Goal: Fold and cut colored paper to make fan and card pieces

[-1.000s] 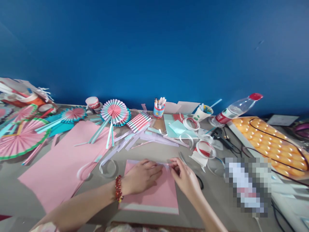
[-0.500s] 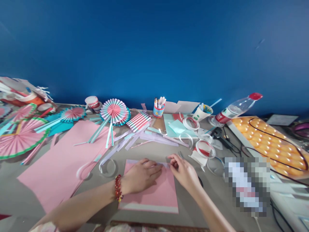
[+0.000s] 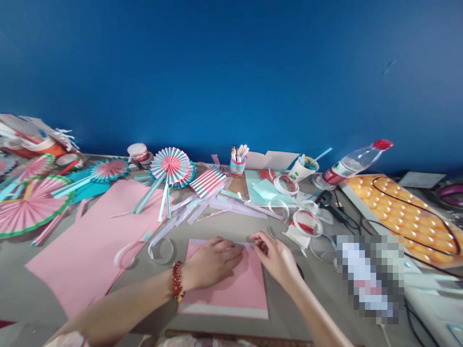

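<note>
Strips (image 3: 246, 208) lie behind pink sheet (image 3: 244, 289), tape roll (image 3: 309, 235) nr R hand (image 3: 278, 256).

I'm viewing a pink sheet (image 3: 246, 291) that is lying flat on the grey tabletop (image 3: 21, 294), nearly square-on to me. A whitish band (image 3: 222, 310) is running along its near edge, leaving a thin pink margin. A pale lilac strip (image 3: 196, 242) is lining its far edge, partly hidden from me.

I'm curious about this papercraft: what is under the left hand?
The left hand rests on a pink sheet with a pale strip along its near edge. Whatever the hand itself covers cannot be seen.
</note>
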{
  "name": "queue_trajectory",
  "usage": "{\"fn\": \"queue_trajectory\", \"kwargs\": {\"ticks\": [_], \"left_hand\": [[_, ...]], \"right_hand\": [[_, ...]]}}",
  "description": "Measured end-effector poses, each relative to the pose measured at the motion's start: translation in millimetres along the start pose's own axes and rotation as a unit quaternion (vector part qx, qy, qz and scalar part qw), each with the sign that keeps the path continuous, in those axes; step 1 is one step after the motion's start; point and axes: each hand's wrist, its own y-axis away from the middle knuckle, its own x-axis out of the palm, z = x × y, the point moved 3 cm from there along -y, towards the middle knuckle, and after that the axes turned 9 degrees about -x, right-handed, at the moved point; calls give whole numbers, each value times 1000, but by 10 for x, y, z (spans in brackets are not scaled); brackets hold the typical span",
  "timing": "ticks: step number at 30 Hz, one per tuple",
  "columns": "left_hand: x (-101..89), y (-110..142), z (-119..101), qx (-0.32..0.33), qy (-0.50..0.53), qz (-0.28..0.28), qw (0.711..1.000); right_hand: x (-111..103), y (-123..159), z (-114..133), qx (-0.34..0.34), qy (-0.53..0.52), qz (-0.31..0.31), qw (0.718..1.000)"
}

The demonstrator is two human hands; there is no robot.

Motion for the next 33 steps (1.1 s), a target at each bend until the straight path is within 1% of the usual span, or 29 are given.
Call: {"fn": "queue_trajectory", "kwargs": {"ticks": [8,15,26,33], "left_hand": [[8,3,2,-5,3,14,1000],[5,7,7,2,5,4,1000],[12,20,17,2,7,3,1000],[33,22,21,2,15,-9,1000]], "right_hand": [[15,-13,-5,-6,-30,14,999],[32,-24,-48,5,-50,11,999],[27,-52,-57,11,-37,16,999],[36,-66,-44,15,-26,19,999]]}}
